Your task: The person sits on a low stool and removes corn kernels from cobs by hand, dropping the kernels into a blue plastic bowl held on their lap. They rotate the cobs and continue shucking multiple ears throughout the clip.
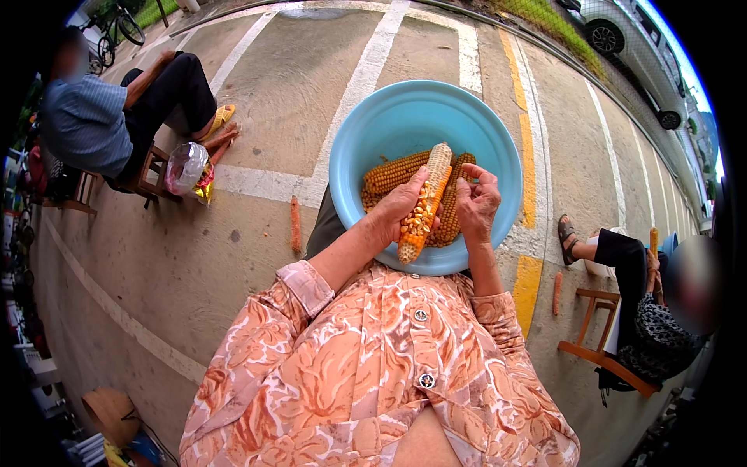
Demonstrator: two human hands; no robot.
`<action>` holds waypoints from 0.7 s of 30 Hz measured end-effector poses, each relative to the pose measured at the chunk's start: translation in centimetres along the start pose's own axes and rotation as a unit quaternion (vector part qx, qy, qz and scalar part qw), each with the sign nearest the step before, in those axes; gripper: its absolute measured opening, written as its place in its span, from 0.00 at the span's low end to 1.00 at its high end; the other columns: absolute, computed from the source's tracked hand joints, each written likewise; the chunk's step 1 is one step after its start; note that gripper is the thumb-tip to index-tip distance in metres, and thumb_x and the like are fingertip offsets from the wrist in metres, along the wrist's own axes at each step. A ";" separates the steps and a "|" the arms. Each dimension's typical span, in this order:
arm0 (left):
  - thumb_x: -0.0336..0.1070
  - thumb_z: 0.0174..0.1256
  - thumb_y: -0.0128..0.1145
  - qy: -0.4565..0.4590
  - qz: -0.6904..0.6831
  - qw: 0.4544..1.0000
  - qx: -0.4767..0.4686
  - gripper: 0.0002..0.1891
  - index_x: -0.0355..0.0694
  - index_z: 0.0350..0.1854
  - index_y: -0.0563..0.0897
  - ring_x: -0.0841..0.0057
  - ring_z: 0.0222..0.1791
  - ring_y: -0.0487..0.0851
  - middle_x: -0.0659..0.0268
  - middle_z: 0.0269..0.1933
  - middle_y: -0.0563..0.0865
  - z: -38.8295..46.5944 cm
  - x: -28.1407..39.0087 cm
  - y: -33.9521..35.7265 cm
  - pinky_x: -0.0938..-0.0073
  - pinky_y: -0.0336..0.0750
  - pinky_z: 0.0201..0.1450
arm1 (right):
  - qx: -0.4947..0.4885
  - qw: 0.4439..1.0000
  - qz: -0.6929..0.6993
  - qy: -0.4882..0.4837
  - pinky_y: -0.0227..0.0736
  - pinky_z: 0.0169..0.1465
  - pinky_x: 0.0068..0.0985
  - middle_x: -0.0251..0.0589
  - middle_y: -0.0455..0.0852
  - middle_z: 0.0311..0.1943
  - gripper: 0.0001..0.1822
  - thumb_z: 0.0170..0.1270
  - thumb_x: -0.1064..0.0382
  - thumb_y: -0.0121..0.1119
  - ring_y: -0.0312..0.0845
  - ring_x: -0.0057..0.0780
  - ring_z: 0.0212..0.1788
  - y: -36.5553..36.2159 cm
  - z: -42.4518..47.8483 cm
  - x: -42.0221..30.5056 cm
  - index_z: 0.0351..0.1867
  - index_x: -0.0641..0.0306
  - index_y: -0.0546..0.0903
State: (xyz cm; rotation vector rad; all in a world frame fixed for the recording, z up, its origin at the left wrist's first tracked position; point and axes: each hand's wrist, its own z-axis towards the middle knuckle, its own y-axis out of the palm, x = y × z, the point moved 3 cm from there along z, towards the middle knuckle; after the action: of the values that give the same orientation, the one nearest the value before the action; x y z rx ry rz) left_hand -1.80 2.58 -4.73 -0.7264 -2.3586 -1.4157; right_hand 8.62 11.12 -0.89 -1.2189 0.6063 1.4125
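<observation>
A blue plastic basin (362,131) rests on the lap, with several yellow corn ears (449,225) inside. Above them, my left hand (400,204) grips a partly shelled corn cob (423,204) that slants across the basin. Pale bare cob shows at its upper end; orange kernels cover much of the lower part, some of them sitting loose on top. My right hand (478,201) is just right of the cob, fingers bent and thumb near the index finger. Whether a kernel is between those fingers cannot be seen.
Bare reddish cobs lie on the concrete at left (295,225) and right (557,293). One person (87,117) sits at upper left beside a plastic bag (188,169). Another (639,298) sits at right on a wooden chair (607,362), holding a corn ear (653,240).
</observation>
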 end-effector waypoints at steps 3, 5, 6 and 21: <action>0.60 0.71 0.36 0.023 -0.032 0.999 -0.014 0.24 0.43 0.48 0.72 0.75 0.19 0.82 0.63 0.27 0.81 0.0 0.0 0.2 0.75 0.80 0.19 | -0.090 0.987 0.134 0.027 0.71 0.30 0.14 0.30 0.75 0.27 0.06 0.57 0.73 0.60 0.71 0.14 0.25 0.5 -0.6 0.2 0.36 0.71 0.81; 0.59 0.71 0.36 0.053 -0.003 0.998 -0.029 0.24 0.41 0.48 0.73 0.76 0.20 0.82 0.64 0.28 0.81 0.0 0.1 0.2 0.77 0.81 0.21 | -0.109 0.989 0.100 -0.026 0.65 0.26 0.14 0.28 0.72 0.23 0.07 0.55 0.72 0.63 0.67 0.14 0.22 0.8 -0.9 -0.6 0.36 0.67 0.82; 0.59 0.72 0.36 0.068 0.010 0.997 -0.036 0.24 0.41 0.48 0.73 0.77 0.21 0.82 0.64 0.29 0.81 0.0 0.2 0.2 0.77 0.81 0.22 | -0.110 0.990 0.060 -0.065 0.64 0.25 0.15 0.28 0.71 0.22 0.07 0.55 0.72 0.63 0.66 0.14 0.22 1.0 -0.9 -1.0 0.36 0.66 0.83; 0.60 0.72 0.28 0.039 0.047 0.998 0.034 0.29 0.41 0.57 0.70 0.76 0.40 0.83 0.64 0.44 0.82 -0.3 0.3 0.4 0.73 0.80 0.41 | -0.136 0.987 -0.035 -0.081 0.69 0.28 0.22 0.36 0.76 0.23 0.02 0.55 0.73 0.60 0.74 0.23 0.23 1.7 -0.5 -1.7 0.28 0.68 0.78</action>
State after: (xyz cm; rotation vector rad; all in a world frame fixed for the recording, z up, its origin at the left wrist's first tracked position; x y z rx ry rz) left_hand -1.79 2.55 -4.19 -0.7408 -2.2712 -1.2944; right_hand 6.96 9.63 0.01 -1.3085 0.2599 1.5525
